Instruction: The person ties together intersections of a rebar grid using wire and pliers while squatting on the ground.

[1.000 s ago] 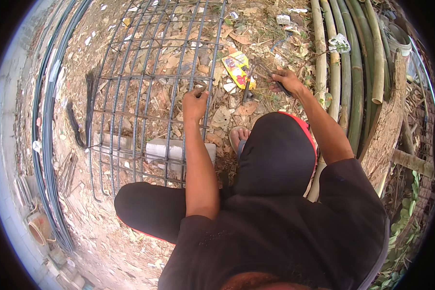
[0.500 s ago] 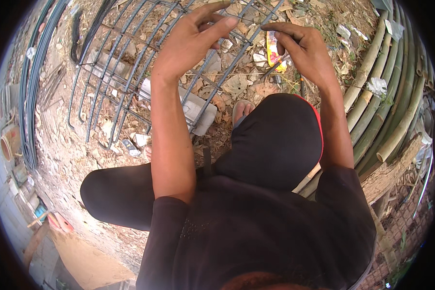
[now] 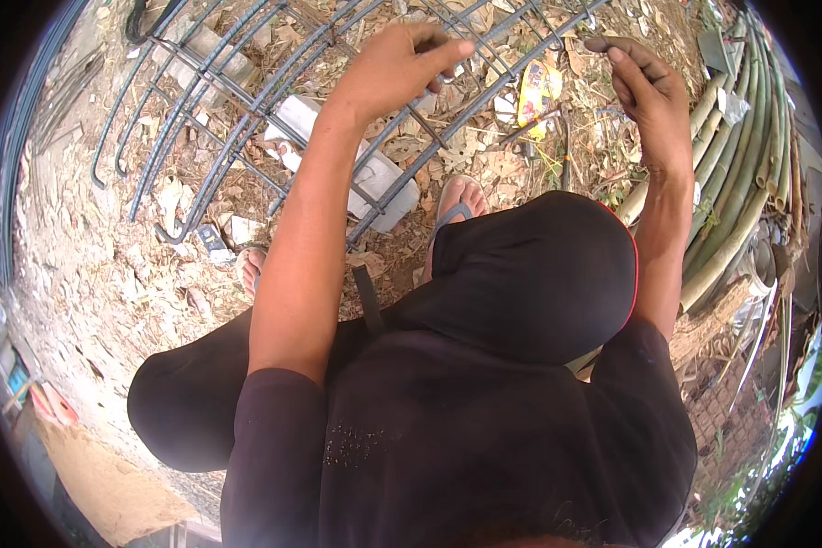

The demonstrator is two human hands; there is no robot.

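A cage of grey reinforcing bars (image 3: 274,96) tied with thinner crossbars spans the ground ahead of me. Over its near right part hovers my left hand (image 3: 395,71), thumb and forefinger brought together and the other fingers curled. Whether a thin wire sits in that pinch is too small to tell. To the right, beyond the cage's outer bar, my right hand (image 3: 653,91) is raised with thumb against the bent forefinger. Anything between those fingertips cannot be made out. Beneath the cage lie pale concrete blocks (image 3: 384,187).
Bamboo poles (image 3: 735,196) are stacked at the right. A yellow and red wrapper (image 3: 539,91) and a dark rod (image 3: 566,151) lie among dry leaves. Long bundled bars (image 3: 14,155) run along the left edge. My sandalled foot (image 3: 461,199) stands close to a block.
My right hand has moved right, away from the left one, widening the gap. The left hand has shifted slightly right and down. The view has shifted too.
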